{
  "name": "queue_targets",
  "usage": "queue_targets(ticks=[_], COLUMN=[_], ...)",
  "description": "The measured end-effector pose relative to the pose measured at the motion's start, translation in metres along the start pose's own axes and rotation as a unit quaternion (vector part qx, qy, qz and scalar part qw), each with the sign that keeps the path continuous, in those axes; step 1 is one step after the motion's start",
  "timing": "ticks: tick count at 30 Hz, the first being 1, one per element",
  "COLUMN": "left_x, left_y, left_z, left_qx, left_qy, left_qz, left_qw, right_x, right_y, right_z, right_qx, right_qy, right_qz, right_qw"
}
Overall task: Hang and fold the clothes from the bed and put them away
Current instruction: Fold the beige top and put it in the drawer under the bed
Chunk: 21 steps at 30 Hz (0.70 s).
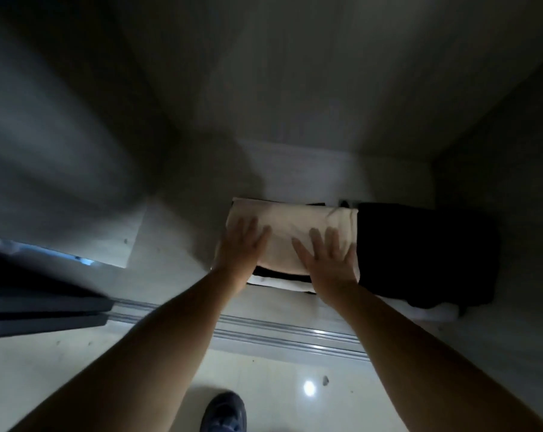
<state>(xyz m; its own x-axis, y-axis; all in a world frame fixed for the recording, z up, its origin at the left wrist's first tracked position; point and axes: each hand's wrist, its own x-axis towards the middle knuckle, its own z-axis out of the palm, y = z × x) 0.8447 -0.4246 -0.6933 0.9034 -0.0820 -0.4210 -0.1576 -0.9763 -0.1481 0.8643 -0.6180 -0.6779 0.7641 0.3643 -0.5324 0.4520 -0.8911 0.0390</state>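
Wardrobe floor (182, 275) w/ cream folded garment (290, 226) atop stack, L hand (240, 251) & R hand (331, 260) flat, grips open; black pile (419, 254) beside.

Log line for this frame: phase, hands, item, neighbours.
phase: stowing | left hand: flat on cream folded garment | right hand: flat on it | under: dark and white folds | right: black pile

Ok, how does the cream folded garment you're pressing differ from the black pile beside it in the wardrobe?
The cream folded garment is pale; the black pile is dark enough that its folds cannot be made out. The cream one sits on top of other folded pieces, left of the black pile, which looks bulkier. The left hand and right hand lie flat on the cream garment; neither touches the black pile. Both rest on the wardrobe floor, side by side.
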Motion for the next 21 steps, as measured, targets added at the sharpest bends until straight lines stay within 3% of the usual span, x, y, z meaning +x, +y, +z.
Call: queue_targets(ticks=[2,5,10,13,17,21], left_x=[-0.008,-0.017,-0.027,-0.048,-0.083,-0.124], left_y=[0.009,0.005,-0.004,-0.003,0.025,0.054], left_z=[0.029,0.044,-0.007,-0.055,-0.146,-0.244], left_qx=[-0.002,-0.025,-0.017,-0.008,-0.145,-0.258], left_qy=[-0.023,-0.029,-0.131,-0.089,-0.078,0.023], left_qz=[0.007,0.005,0.045,0.087,0.019,0.016], left_qw=[1.0,0.999,0.99,0.992,0.986,0.966], right_x=[-0.003,-0.005,-0.021,-0.051,-0.102,-0.161], right_y=[0.001,-0.001,0.005,0.011,0.02,0.028], right_z=[0.023,0.038,0.001,-0.037,-0.105,-0.182], right_qx=[0.02,0.045,0.07,0.098,0.182,0.223], right_qy=[-0.061,-0.075,-0.074,-0.043,0.054,0.105], right_qz=[-0.009,-0.023,-0.031,-0.013,0.018,0.073], right_qw=[0.998,0.996,0.994,0.994,0.982,0.966])
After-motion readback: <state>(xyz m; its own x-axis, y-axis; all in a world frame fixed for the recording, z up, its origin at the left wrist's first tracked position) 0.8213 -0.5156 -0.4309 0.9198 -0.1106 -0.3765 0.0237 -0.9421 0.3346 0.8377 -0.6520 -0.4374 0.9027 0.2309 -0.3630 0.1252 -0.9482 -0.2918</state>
